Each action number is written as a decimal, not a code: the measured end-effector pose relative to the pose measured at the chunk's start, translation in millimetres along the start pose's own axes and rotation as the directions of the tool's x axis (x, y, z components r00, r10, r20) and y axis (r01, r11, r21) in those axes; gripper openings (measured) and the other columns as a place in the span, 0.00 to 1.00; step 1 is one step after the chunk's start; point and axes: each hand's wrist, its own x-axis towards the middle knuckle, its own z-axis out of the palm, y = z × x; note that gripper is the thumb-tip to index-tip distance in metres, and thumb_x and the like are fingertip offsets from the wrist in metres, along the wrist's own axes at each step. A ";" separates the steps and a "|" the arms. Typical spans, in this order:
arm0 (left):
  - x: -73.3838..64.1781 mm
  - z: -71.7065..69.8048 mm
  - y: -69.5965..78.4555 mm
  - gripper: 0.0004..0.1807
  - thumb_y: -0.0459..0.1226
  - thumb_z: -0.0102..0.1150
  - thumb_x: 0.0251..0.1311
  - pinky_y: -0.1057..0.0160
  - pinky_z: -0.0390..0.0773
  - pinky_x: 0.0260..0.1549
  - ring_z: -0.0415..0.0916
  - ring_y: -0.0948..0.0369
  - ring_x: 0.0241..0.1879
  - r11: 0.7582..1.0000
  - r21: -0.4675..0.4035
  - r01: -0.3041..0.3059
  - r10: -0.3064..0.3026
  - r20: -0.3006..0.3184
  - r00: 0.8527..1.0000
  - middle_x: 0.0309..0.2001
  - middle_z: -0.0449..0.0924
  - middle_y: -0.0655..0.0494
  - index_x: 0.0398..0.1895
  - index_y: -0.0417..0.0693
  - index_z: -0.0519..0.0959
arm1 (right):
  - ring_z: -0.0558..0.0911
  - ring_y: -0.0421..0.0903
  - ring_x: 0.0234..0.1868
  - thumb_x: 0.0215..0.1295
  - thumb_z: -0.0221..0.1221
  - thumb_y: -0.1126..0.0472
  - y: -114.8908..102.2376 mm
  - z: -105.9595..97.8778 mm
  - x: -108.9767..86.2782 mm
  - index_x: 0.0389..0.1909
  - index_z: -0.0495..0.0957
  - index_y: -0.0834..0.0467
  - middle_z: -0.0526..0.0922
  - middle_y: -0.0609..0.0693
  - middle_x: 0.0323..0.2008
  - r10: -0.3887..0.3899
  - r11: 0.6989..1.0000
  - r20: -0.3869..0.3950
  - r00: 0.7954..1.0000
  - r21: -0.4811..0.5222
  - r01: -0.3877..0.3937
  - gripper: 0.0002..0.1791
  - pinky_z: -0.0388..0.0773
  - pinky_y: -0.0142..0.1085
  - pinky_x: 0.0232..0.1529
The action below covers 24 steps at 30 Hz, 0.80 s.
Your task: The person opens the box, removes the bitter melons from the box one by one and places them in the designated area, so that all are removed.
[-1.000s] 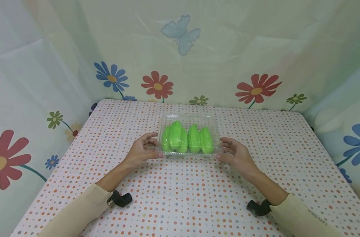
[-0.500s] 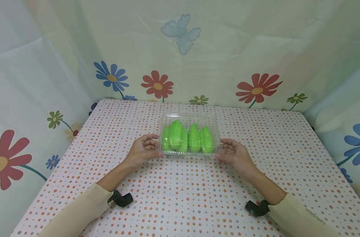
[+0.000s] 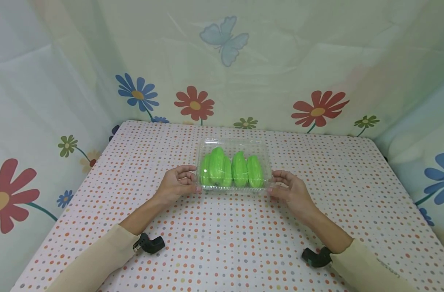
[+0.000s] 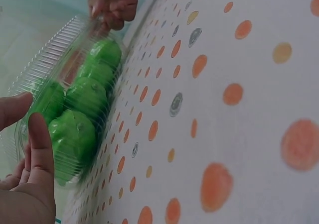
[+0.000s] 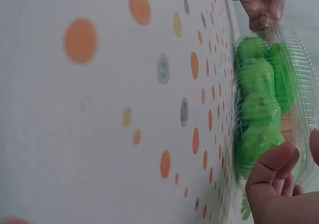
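Note:
A clear plastic clamshell box [image 3: 235,189] sits on the dotted tabletop, its clear lid down. Inside lie several bright green, ridged, elongated fruit-like pieces [image 3: 240,172], one resting on top of others at the left. My left hand [image 3: 175,183] grips the box's left side, thumb at the near corner and curled fingers along the side. At the opposite end, my right hand [image 3: 294,192] holds the right side the same way. The right wrist view shows the right hand [image 5: 279,186] around the rim's near end, with the left hand [image 5: 263,5] pinching the far end.
A white cloth with coloured dots [image 3: 222,243] covers the table. Behind it hangs a curtain [image 3: 273,61] printed with flowers and a butterfly, and more curtain flanks both sides. Black wrist-worn cameras [image 3: 151,245] sit at both sleeve cuffs.
Almost nothing differs: both hands stay at the box's sides with small finger shifts, and the whole scene moves slightly in the head view. The green pieces keep their arrangement.

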 end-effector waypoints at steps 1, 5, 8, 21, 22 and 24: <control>-0.3 0.2 0.5 0.42 0.19 0.71 0.45 0.69 0.85 0.31 0.76 0.65 0.32 1.000 0.001 0.003 -0.003 0.000 1.000 0.40 0.76 0.49 0.67 0.27 0.66 | 0.82 0.39 0.35 0.67 0.62 0.72 -0.1 0.2 -0.4 0.70 0.56 0.74 0.67 0.65 0.58 -0.003 1.000 -0.002 1.000 -0.006 0.003 0.35 0.85 0.34 0.38; -1.1 0.7 2.5 0.42 0.18 0.70 0.46 0.67 0.86 0.33 0.78 0.64 0.33 1.000 0.003 0.009 -0.009 -0.002 1.000 0.40 0.76 0.49 0.68 0.26 0.65 | 0.84 0.42 0.41 0.68 0.59 0.72 0.3 -1.0 -1.3 0.69 0.59 0.75 0.67 0.68 0.62 -0.017 0.999 -0.016 1.000 -0.033 0.016 0.32 0.86 0.35 0.43; -1.2 1.2 4.0 0.41 0.18 0.69 0.46 0.66 0.87 0.35 0.79 0.63 0.33 1.000 0.006 0.009 -0.009 -0.008 1.000 0.40 0.76 0.49 0.68 0.26 0.64 | 0.84 0.44 0.44 0.69 0.58 0.72 -0.2 -1.4 -1.2 0.68 0.62 0.75 0.68 0.69 0.63 -0.020 0.999 -0.028 0.999 -0.038 0.019 0.29 0.86 0.36 0.46; 0.1 1.3 2.8 0.41 0.16 0.68 0.47 0.58 0.88 0.39 0.78 0.63 0.32 0.999 -0.017 0.029 -0.029 -0.011 1.000 0.40 0.75 0.49 0.67 0.25 0.64 | 0.82 0.42 0.44 0.69 0.57 0.71 3.8 -2.7 2.2 0.68 0.60 0.76 0.67 0.66 0.60 0.027 1.000 -0.002 1.000 -0.011 -0.027 0.30 0.85 0.35 0.49; 0.2 0.9 2.9 0.40 0.16 0.68 0.47 0.58 0.88 0.39 0.78 0.63 0.32 0.999 -0.020 0.029 -0.029 -0.008 1.000 0.41 0.75 0.49 0.67 0.24 0.64 | 0.82 0.42 0.44 0.68 0.58 0.72 4.0 -2.9 2.2 0.68 0.60 0.76 0.68 0.65 0.59 0.030 1.000 0.001 1.000 -0.007 -0.030 0.30 0.85 0.35 0.49; 0.3 0.0 2.6 0.38 0.16 0.67 0.47 0.58 0.88 0.39 0.78 0.63 0.32 0.999 -0.027 0.028 -0.028 -0.004 1.000 0.41 0.75 0.49 0.66 0.23 0.65 | 0.82 0.42 0.43 0.68 0.58 0.71 4.1 -3.3 1.9 0.68 0.60 0.76 0.68 0.64 0.57 0.033 0.999 0.008 0.999 0.000 -0.033 0.31 0.85 0.35 0.49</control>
